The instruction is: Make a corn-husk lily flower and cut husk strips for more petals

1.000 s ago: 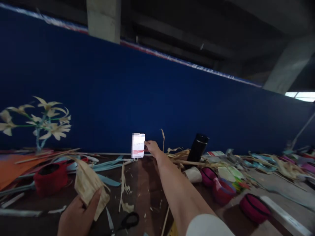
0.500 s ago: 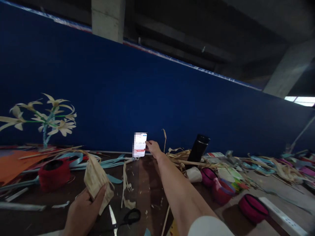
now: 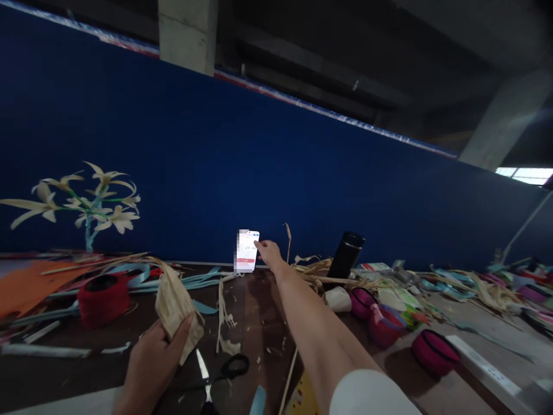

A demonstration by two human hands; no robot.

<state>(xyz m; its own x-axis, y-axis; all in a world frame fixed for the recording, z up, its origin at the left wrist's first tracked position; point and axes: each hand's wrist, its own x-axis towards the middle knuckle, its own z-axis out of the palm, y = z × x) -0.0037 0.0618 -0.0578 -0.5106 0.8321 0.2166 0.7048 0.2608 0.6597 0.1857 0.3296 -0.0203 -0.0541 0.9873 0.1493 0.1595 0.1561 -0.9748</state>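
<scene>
My right hand [image 3: 268, 252] reaches far across the table to a lit phone [image 3: 247, 251] that stands upright against the blue wall. Its fingertips touch the phone's right edge near the top. My left hand [image 3: 151, 362] is low at the front, closed on a piece of dried beige husk [image 3: 175, 305] held up above the table. Black-handled scissors [image 3: 220, 374] lie just right of that hand.
A red yarn spool [image 3: 102, 298] and pale husk flowers [image 3: 93, 199] stand at the left. A black flask [image 3: 345, 256], pink pouches [image 3: 434, 353], a white cup [image 3: 337, 300], blue strips and husk scraps clutter the dark table. A white power strip [image 3: 479, 362] lies right.
The right hand slid slightly up the phone's right edge. The left hand with the husk shifted right and a little up as my view turned; the scissors came into view.
</scene>
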